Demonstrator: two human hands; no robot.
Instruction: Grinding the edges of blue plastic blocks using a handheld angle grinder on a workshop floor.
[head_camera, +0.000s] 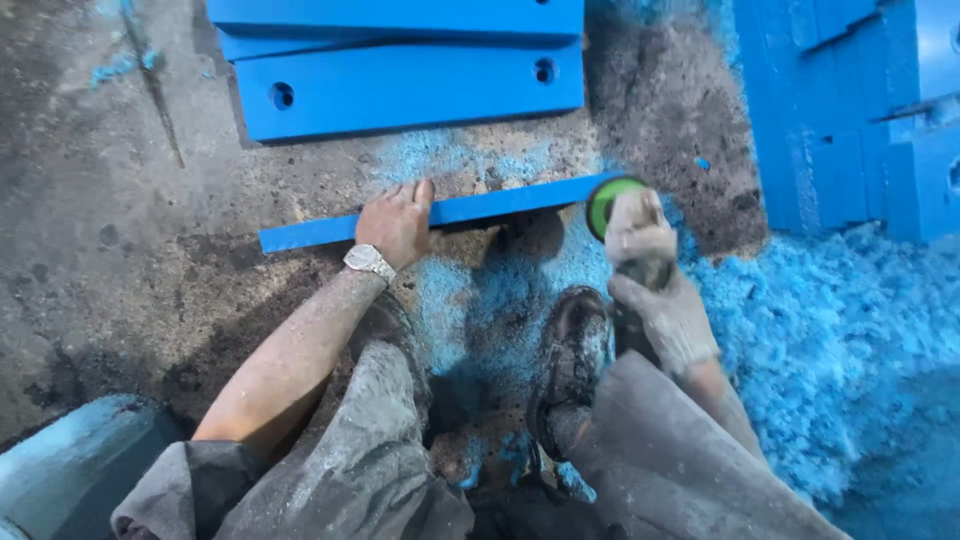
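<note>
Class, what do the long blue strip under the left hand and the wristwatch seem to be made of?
Blue strip: probably rigid plastic, matte, evenly coloured; blue shavings of the same colour lie around it. Wristwatch: apparently metal; silvery, shiny linked band.

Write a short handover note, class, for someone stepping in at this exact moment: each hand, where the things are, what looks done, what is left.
Left hand presses the blue strip, on edge, to the floor.
Right hand grips the grinder; its green disc meets the strip's right end.
Drilled blue slabs lie stacked beyond, blue blocks at right.
Blue shavings cover the floor at right, so much grinding looks done. How much of the strip remains cannot be told.
</note>
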